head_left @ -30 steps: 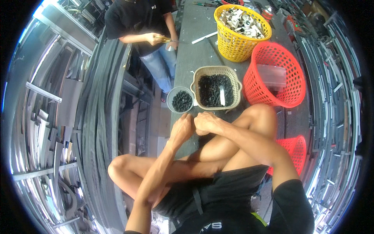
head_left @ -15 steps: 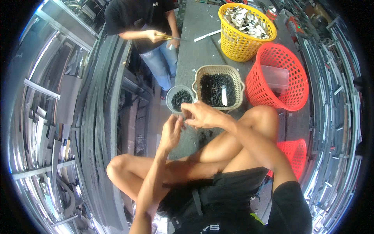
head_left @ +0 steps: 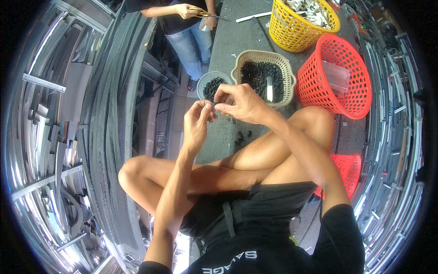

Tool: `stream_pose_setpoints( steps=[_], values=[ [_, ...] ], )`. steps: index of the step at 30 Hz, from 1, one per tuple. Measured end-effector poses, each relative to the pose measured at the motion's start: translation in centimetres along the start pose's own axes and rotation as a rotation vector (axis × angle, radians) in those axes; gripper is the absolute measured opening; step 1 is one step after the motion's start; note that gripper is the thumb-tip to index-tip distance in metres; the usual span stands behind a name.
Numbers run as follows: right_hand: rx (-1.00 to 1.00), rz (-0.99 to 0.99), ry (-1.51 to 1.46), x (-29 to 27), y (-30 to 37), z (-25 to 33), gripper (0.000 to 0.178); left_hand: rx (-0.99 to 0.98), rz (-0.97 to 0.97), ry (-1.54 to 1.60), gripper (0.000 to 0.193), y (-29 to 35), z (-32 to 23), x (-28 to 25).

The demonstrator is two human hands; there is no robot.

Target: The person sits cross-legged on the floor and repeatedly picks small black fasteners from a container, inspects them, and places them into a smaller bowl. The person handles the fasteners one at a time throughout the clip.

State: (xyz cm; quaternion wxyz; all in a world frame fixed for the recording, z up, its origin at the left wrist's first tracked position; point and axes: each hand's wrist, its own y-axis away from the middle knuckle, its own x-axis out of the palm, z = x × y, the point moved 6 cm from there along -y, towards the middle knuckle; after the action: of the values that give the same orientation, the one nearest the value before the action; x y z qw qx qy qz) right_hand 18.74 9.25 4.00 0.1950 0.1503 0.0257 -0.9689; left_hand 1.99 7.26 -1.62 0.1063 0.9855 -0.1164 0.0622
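Note:
My left hand and my right hand meet fingertip to fingertip above the bench. Both are closed in a pinch around a small dark piece, mostly hidden by the fingers. Just beyond them stands a round translucent bowl of small black pieces, partly covered by my right hand. A square beige basket is behind my right hand. It holds many more black bits, with a slim white object lying on top.
A yellow basket of white scraps and a red basket stand right of the bench. Another red basket sits by my right arm. At the far left, a co-worker's hand holds yellow-handled scissors. Long dark strips line the left.
The view has tilted, so bowl and baskets appear higher. My hands have drawn back from over the bowl's near rim and their fingertips have come together. The co-worker still holds the scissors.

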Motion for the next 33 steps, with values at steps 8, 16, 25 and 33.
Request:
stream_pose_setpoints(
  steps=[8, 16, 25, 33],
  values=[
    [0.028, -0.004, -0.019, 0.2, 0.2, 0.1, 0.011, 0.004, -0.039, 0.038, 0.022, -0.1, 0.1, -0.2],
    [0.018, -0.067, -0.05, 0.2, 0.1, 0.0, 0.014, 0.007, 0.004, 0.086, 0.019, -0.1, 0.0, -0.1],
    [-0.067, -0.152, -0.006, 0.8, 0.3, 0.3, 0.017, 0.106, -0.06, -0.011, 0.017, 0.1, -1.2, -0.3],
    [-0.199, -0.257, 0.089, 0.7, 1.0, 1.1, 0.012, 0.153, -0.108, -0.06, 0.016, 0.5, -1.8, -0.4]
  ],
)
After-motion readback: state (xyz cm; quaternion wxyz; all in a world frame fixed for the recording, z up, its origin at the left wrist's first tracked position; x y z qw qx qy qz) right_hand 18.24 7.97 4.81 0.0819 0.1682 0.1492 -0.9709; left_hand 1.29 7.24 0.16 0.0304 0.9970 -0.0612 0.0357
